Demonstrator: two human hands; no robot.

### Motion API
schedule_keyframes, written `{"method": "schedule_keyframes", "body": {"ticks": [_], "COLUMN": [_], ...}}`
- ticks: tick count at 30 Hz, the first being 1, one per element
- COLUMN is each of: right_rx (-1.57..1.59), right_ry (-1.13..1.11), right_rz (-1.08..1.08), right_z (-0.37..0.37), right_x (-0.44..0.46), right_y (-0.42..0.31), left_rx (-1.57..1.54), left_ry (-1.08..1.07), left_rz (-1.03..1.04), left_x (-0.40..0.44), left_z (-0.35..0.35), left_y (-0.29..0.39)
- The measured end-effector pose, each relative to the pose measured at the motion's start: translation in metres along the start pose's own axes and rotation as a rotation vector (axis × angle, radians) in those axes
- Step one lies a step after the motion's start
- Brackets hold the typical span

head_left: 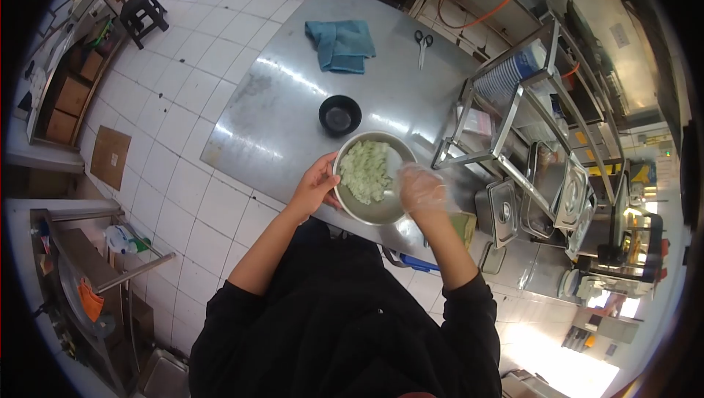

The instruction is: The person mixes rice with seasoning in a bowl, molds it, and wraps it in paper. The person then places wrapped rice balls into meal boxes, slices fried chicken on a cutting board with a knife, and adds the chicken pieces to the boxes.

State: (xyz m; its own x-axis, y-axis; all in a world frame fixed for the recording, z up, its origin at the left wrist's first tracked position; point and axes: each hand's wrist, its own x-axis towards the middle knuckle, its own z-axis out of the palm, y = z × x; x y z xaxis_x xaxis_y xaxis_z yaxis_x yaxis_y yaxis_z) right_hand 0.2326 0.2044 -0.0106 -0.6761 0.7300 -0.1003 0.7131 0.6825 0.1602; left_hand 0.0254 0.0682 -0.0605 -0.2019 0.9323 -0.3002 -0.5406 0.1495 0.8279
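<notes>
A round metal bowl (397, 150) sits at the near edge of the steel table, holding a heap of pale green chopped food (365, 169) that looks like shredded vegetable. My left hand (317, 187) is closed on the bowl's left rim, thumb at the edge and fingers around the outside. At the right rim is my right hand (423, 189), in a clear plastic glove; its fingers are blurred, and I cannot make out whether they hold anything. Just beyond the metal bowl stands a small black bowl (340, 117).
On the steel table (257, 119) lie a folded blue cloth (343, 45) and scissors (422, 48). A metal rack (506, 130) with stacked containers stands to the right, beside lidded steel pans (504, 212). A black stool (143, 13) is on the tiled floor, and a person's legs show beyond the table.
</notes>
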Motion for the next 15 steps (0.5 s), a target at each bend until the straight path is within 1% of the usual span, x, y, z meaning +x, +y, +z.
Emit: {"method": "schedule_keyframes", "body": {"ticks": [2,4,5,6,7,10,11,14,15], "right_rx": [0.274,0.173,0.181,0.155,0.127,0.111,0.238,0.196,0.281], "right_ry": [0.215,0.1,0.094,0.035,-0.022,-0.092,0.014,-0.037,-0.077], "right_rz": [-0.161,-0.22,-0.222,-0.179,-0.135,-0.137,-0.183,-0.171,-0.166], "right_z": [0.009,-0.029,-0.037,-0.043,-0.044,-0.024,-0.022,-0.086,-0.078], "right_x": [-0.003,-0.029,-0.045,-0.061,-0.072,-0.079,-0.075,-0.076,-0.078], "right_y": [-0.008,-0.025,-0.036,-0.048,-0.056,-0.063,-0.053,-0.053,-0.058], "left_rx": [0.104,0.098,0.084,0.073,0.077,0.064,0.062,0.042,0.023], "left_ry": [0.004,0.02,0.031,0.039,0.039,0.082,0.086,0.09,0.082], "left_rz": [0.055,0.05,0.057,0.065,0.059,0.079,0.079,0.068,0.054], "left_x": [0.002,0.0,-0.002,-0.004,-0.005,-0.007,-0.009,-0.01,-0.013], "left_z": [-0.001,0.001,0.001,0.0,-0.001,-0.002,-0.004,-0.004,-0.003], "left_y": [-0.003,-0.004,-0.004,-0.004,-0.007,-0.017,-0.019,-0.018,-0.019]}}
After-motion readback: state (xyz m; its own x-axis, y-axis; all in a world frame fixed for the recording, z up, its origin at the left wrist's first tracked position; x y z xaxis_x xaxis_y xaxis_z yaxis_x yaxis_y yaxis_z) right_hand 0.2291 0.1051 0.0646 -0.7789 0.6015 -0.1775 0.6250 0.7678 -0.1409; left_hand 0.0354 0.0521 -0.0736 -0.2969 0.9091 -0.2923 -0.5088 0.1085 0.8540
